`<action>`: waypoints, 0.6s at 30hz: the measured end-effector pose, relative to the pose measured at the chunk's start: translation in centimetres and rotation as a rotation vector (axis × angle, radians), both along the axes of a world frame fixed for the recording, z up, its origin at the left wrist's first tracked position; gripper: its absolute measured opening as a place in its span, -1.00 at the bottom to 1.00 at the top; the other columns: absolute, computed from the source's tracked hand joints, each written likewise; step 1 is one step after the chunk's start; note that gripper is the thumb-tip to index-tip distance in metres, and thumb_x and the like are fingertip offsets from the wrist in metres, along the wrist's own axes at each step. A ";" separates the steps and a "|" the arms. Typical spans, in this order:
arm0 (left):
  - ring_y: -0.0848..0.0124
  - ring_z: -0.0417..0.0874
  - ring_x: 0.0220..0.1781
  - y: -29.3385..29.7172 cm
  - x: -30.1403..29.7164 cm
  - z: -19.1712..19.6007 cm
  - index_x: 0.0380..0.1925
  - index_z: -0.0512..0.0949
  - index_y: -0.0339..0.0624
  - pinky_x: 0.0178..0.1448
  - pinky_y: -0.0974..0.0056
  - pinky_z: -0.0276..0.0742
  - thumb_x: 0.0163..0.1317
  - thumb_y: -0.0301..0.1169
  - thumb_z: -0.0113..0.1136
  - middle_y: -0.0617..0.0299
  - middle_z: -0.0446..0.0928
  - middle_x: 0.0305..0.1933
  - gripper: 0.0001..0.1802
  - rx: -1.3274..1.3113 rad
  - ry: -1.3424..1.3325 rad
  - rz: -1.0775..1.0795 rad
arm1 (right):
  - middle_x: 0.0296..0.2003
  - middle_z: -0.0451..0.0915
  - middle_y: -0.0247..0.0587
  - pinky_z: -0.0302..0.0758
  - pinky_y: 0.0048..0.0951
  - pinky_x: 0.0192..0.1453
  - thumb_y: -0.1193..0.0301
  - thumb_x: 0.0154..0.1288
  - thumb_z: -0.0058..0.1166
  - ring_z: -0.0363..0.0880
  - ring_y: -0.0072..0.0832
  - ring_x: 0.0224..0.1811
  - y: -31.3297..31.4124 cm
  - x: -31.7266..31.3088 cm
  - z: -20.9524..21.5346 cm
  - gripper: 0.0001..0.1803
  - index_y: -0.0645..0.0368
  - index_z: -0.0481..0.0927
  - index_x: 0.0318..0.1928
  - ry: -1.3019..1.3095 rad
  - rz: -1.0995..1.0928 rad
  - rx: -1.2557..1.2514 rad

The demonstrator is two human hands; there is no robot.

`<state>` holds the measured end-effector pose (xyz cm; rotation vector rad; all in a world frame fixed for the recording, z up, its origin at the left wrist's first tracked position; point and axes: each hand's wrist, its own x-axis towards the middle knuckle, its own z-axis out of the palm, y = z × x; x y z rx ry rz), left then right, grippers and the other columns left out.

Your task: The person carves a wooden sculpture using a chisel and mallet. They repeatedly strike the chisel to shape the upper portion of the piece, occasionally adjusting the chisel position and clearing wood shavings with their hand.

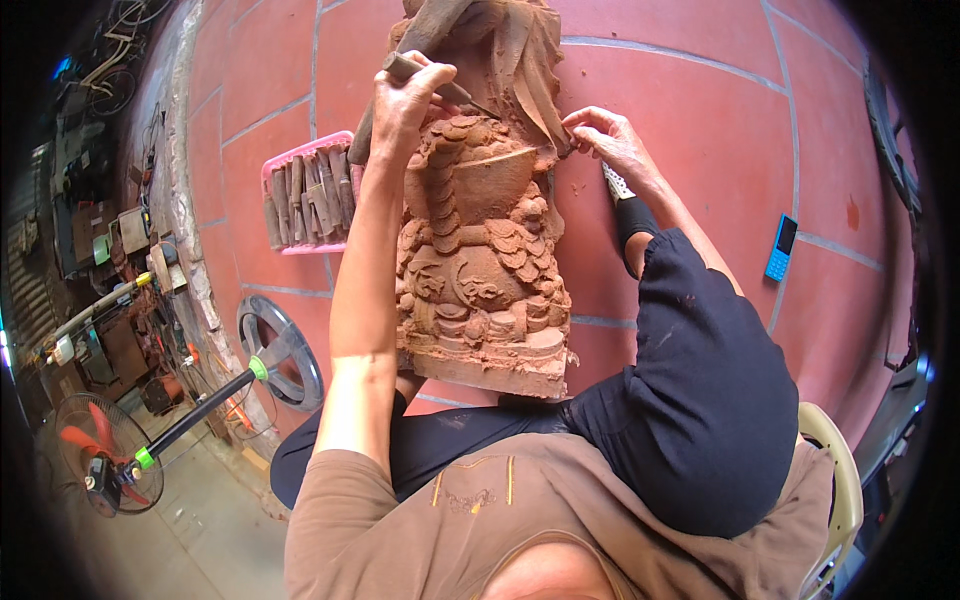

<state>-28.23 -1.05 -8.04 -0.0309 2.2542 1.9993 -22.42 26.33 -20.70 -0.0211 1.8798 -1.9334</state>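
Observation:
A tall reddish-brown wooden carving (pixel 480 260) with scrolls and scales stands on the red tiled floor, leaning against my lap. My left hand (pixel 410 100) is closed around a dark-handled chisel (pixel 425 78), whose blade points right onto the carving's upper part. My right hand (pixel 612 140), with a watch at the wrist, pinches the carving's upper right edge with its fingertips. My knee in dark trousers (pixel 690 400) rests beside the carving's base.
A pink tray (pixel 272 180) holding several chisels lies left of the carving. A blue phone (pixel 780 248) lies on the tiles at right. A standing fan (pixel 100 465) with its round base (pixel 285 350) sits lower left beside cluttered tools. A pale plastic chair (pixel 835 480) is under me.

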 end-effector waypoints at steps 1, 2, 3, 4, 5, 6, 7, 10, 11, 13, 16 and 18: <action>0.38 0.69 -0.56 -0.2 -0.4 0.0 -0.43 0.53 -0.21 -0.50 0.41 0.65 0.16 -0.38 0.31 0.07 0.62 -0.50 -0.83 0.003 0.035 0.009 | -0.36 0.61 -0.49 0.38 -0.62 -0.26 0.34 0.36 0.03 0.47 -0.73 -0.35 0.0 0.0 0.0 -0.75 0.10 0.64 -0.04 0.004 -0.003 0.002; 0.37 0.70 -0.55 -0.4 -0.9 -0.1 -0.41 0.53 -0.22 -0.46 0.41 0.67 0.16 -0.36 0.31 0.05 0.62 -0.49 -0.82 0.006 0.070 0.018 | -0.36 0.61 -0.49 0.38 -0.62 -0.26 0.34 0.36 0.03 0.47 -0.73 -0.35 0.0 -0.1 0.1 -0.75 0.10 0.64 -0.04 0.003 0.002 -0.002; 0.37 0.69 -0.56 -0.6 -1.9 0.0 -0.41 0.55 -0.22 -0.46 0.40 0.68 0.15 -0.35 0.32 0.06 0.62 -0.49 -0.82 -0.026 0.190 0.086 | -0.36 0.61 -0.49 0.38 -0.63 -0.26 0.34 0.36 0.03 0.47 -0.73 -0.35 0.0 -0.3 0.3 -0.75 0.10 0.64 -0.04 0.003 0.008 -0.007; 0.38 0.69 -0.57 0.2 -2.0 1.4 -0.44 0.54 -0.20 -0.49 0.42 0.66 0.14 -0.37 0.32 0.07 0.62 -0.50 -0.83 -0.014 0.146 0.147 | -0.36 0.61 -0.49 0.38 -0.63 -0.26 0.34 0.37 0.03 0.47 -0.73 -0.35 0.1 -0.3 0.3 -0.75 0.10 0.64 -0.04 -0.001 0.012 -0.010; 0.38 0.69 -0.57 0.2 -2.0 1.3 -0.44 0.53 -0.19 -0.50 0.42 0.65 0.13 -0.37 0.33 0.09 0.62 -0.50 -0.82 0.000 0.100 0.127 | -0.36 0.61 -0.49 0.38 -0.63 -0.26 0.34 0.36 0.03 0.47 -0.73 -0.35 0.1 -0.2 0.1 -0.75 0.10 0.64 -0.04 -0.009 0.007 -0.009; 0.39 0.69 -0.57 0.1 -2.1 1.2 -0.44 0.52 -0.18 -0.50 0.42 0.64 0.12 -0.37 0.34 0.10 0.63 -0.50 -0.82 0.014 0.054 0.107 | -0.36 0.61 -0.50 0.38 -0.63 -0.26 0.34 0.36 0.03 0.47 -0.73 -0.35 0.1 0.1 -0.1 -0.75 0.10 0.64 -0.04 -0.017 0.002 -0.008; 0.39 0.69 -0.57 0.0 -2.0 1.2 -0.43 0.51 -0.17 -0.50 0.42 0.63 0.11 -0.37 0.34 0.11 0.62 -0.50 -0.81 -0.032 0.012 0.087 | -0.36 0.61 -0.50 0.38 -0.63 -0.26 0.34 0.36 0.03 0.47 -0.73 -0.35 0.1 0.2 -0.3 -0.75 0.10 0.64 -0.04 -0.024 -0.004 -0.009; 0.41 0.67 -0.59 -0.1 -1.3 1.1 -0.42 0.50 -0.17 -0.51 0.42 0.59 0.10 -0.37 0.35 0.15 0.60 -0.51 -0.80 -0.085 -0.084 0.029 | -0.36 0.61 -0.50 0.37 -0.64 -0.26 0.33 0.35 0.04 0.47 -0.73 -0.35 0.2 -0.1 -0.3 -0.75 0.10 0.64 -0.04 -0.010 -0.003 0.021; 0.41 0.66 -0.60 0.2 -1.0 0.8 -0.43 0.51 -0.17 -0.53 0.42 0.58 0.10 -0.37 0.35 0.15 0.59 -0.52 -0.80 -0.047 -0.095 0.011 | -0.36 0.61 -0.50 0.37 -0.64 -0.26 0.33 0.34 0.04 0.46 -0.73 -0.35 -0.1 -0.2 0.1 -0.75 0.10 0.64 -0.04 0.008 -0.014 0.002; 0.40 0.64 -0.62 0.7 -1.1 0.8 -0.45 0.53 -0.19 -0.55 0.43 0.54 0.11 -0.38 0.35 0.18 0.55 -0.55 -0.82 -0.052 -0.109 0.005 | -0.36 0.61 -0.50 0.38 -0.63 -0.26 0.33 0.34 0.04 0.47 -0.73 -0.35 -0.1 -0.1 0.0 -0.75 0.10 0.64 -0.04 -0.006 -0.006 0.003; 0.38 0.66 -0.60 -0.3 -2.9 0.3 -0.46 0.55 -0.20 -0.52 0.43 0.58 0.12 -0.38 0.33 0.14 0.59 -0.52 -0.83 -0.023 0.068 0.045 | -0.35 0.61 -0.50 0.38 -0.63 -0.26 0.33 0.34 0.04 0.47 -0.73 -0.34 -0.1 -0.2 0.1 -0.75 0.10 0.64 -0.04 0.002 0.006 0.017; 0.38 0.66 -0.64 -0.6 -4.4 1.0 -0.45 0.53 -0.20 -0.59 0.40 0.61 0.12 -0.45 0.27 0.05 0.63 -0.51 -0.89 0.028 0.158 0.120 | -0.35 0.61 -0.50 0.38 -0.63 -0.26 0.33 0.34 0.04 0.47 -0.73 -0.34 -0.3 0.3 0.1 -0.75 0.10 0.64 -0.04 -0.001 0.007 0.028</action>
